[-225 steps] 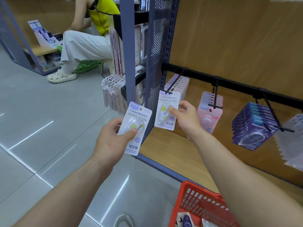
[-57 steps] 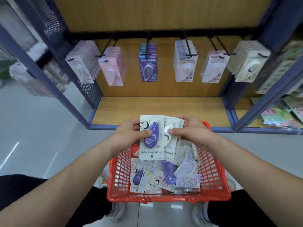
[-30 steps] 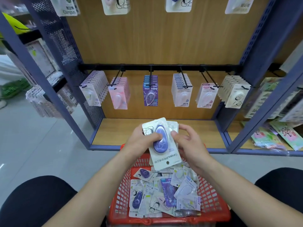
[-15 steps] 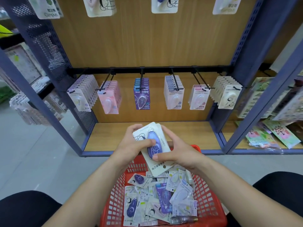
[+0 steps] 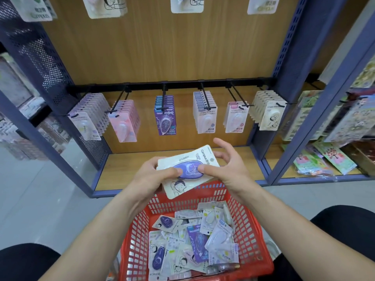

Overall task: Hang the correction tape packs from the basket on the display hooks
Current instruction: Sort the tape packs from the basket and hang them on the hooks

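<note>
Above the red basket (image 5: 251,236), my left hand (image 5: 148,179) and right hand (image 5: 229,169) each pinch the purple correction tape pack (image 5: 189,170), grips closed on it, below the display hooks (image 5: 205,96).

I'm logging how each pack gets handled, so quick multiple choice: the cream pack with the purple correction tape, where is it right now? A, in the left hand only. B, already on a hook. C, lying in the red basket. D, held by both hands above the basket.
D: the cream pack is pinched between the left hand and right hand, above the red basket, not yet on any hook.
</note>
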